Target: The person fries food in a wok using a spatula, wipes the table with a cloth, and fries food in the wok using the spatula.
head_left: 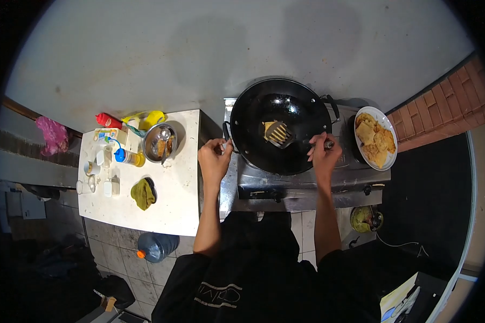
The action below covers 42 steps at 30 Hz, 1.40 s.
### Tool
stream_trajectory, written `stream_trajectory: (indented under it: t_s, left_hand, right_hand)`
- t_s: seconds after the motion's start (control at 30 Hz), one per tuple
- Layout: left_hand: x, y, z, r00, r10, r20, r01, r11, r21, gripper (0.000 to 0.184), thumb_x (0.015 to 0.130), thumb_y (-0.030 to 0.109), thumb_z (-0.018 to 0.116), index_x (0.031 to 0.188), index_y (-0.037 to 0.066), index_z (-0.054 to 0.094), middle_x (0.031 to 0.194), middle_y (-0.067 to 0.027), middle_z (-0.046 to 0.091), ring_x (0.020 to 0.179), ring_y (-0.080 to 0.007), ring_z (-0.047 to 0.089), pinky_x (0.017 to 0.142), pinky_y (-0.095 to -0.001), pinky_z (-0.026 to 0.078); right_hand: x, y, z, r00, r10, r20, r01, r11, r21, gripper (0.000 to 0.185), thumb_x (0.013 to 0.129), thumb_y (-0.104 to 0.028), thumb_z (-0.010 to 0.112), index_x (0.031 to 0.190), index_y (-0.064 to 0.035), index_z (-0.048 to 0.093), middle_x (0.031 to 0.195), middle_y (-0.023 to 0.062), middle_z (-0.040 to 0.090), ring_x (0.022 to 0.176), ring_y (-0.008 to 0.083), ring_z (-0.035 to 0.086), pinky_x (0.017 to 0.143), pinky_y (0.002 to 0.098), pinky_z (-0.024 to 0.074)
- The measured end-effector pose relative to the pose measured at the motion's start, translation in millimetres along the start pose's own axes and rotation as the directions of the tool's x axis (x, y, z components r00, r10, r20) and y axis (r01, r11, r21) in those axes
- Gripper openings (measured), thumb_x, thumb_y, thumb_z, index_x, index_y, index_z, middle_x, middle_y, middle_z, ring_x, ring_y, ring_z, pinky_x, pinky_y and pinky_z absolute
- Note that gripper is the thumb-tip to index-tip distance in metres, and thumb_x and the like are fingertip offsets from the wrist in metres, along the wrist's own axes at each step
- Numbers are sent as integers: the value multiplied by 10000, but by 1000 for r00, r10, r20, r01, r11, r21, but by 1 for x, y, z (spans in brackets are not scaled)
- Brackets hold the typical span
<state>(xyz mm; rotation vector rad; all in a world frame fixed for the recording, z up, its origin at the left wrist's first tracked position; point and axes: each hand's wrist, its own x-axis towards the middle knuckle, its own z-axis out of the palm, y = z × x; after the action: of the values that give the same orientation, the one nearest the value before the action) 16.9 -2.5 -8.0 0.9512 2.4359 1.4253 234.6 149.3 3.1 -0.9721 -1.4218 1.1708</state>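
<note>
A large black wok sits on the stove. My right hand is closed round the handle of a slotted spatula, whose head rests low in the wok. A yellowish-brown piece of food shows at the spatula head and through its slots. At the wok's left side, my left hand is closed with its fingertips pinched on the wok's loop handle. Right of the wok, a white oval plate carries several fried, golden flat pieces.
On the white table at left are a metal bowl with food and a spoon, an oil bottle, a red bottle, several small containers and a green cloth. Below are a water jug and a green gas cylinder.
</note>
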Motion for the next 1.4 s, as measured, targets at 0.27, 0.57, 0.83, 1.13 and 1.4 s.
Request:
stream_trajectory:
  t_s: [0.27, 0.57, 0.83, 1.13, 1.4]
  left_hand:
    - [1, -3, 0, 1000, -10, 13, 11, 999, -41, 255, 797, 174, 744, 844, -71, 692, 625, -94, 623, 570, -125, 559, 566, -286, 451]
    - [2, -2, 0, 1000, -15, 24, 15, 1000, -11, 241, 800, 172, 735, 839, -63, 694, 615, -92, 614, 568, -138, 575, 563, -290, 453]
    - [3, -8, 4, 1000, 17, -25, -18, 999, -41, 251, 763, 190, 756, 786, -51, 686, 597, -105, 585, 498, -165, 545, 509, -293, 423]
    - [2, -7, 4, 998, 49, -42, -51, 998, -38, 237, 771, 177, 742, 788, -53, 686, 594, -102, 581, 500, -153, 547, 494, -294, 416]
    - [1, -5, 4, 1000, -13, -22, 12, 999, -33, 247, 778, 177, 733, 792, -65, 681, 596, -106, 599, 514, -156, 574, 516, -291, 442]
  right_hand:
    - [1, -2, 2, 999, 14, -44, -16, 999, -47, 331, 990, -186, 498, 741, 22, 563, 643, 57, 613, 416, 74, 517, 343, 220, 390]
    - [0, -5, 3, 999, 32, -37, -33, 999, -38, 329, 984, -184, 505, 739, 27, 565, 651, 63, 615, 423, 73, 522, 340, 222, 390]
    - [3, -9, -2, 996, 31, -78, -35, 998, -56, 323, 981, -186, 508, 729, 9, 559, 649, 54, 611, 420, 67, 518, 335, 218, 391]
    - [3, 0, 2, 995, 52, -89, -56, 997, -48, 339, 986, -206, 504, 722, 2, 551, 642, 53, 610, 403, 74, 509, 329, 223, 360]
    - [10, -3, -5, 995, 23, -93, -32, 995, -96, 347, 986, -197, 496, 711, 6, 553, 608, 53, 597, 383, 84, 503, 312, 235, 335]
